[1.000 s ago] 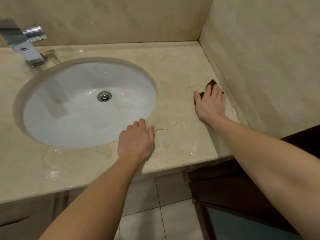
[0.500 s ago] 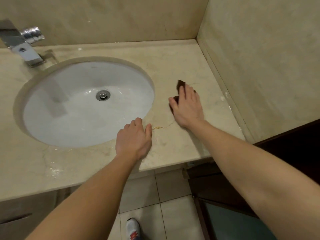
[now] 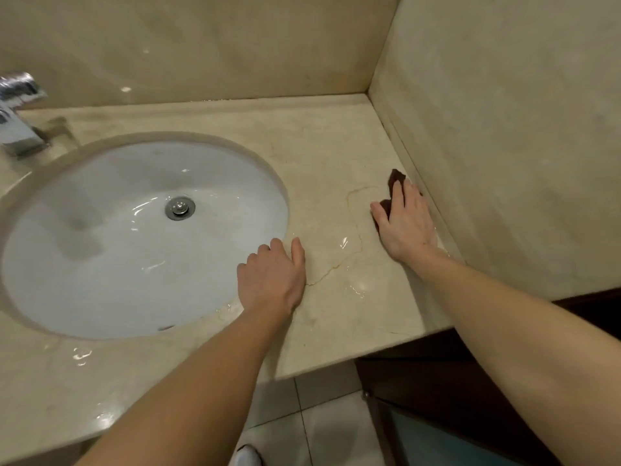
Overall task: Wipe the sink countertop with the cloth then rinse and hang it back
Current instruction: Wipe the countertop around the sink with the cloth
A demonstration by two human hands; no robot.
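Note:
A beige marble countertop (image 3: 329, 153) holds an oval white sink (image 3: 111, 250) with a metal drain. My right hand (image 3: 405, 223) lies flat on a dark brown cloth (image 3: 396, 178), pressing it to the counter close to the right wall; only the cloth's far tip and left edge show past my fingers. My left hand (image 3: 272, 280) rests palm down on the counter at the sink's right rim, holding nothing. Wet streaks shine on the stone between my hands.
A chrome faucet (image 3: 18, 122) stands at the far left behind the sink. Beige walls (image 3: 504, 129) close in the counter at the back and right. A dark wooden cabinet (image 3: 437, 381) stands below the counter's right end, and the floor is tiled (image 3: 302, 432).
My right hand slid the cloth left toward the sink, then back right to the wall. My left hand stayed at the sink rim.

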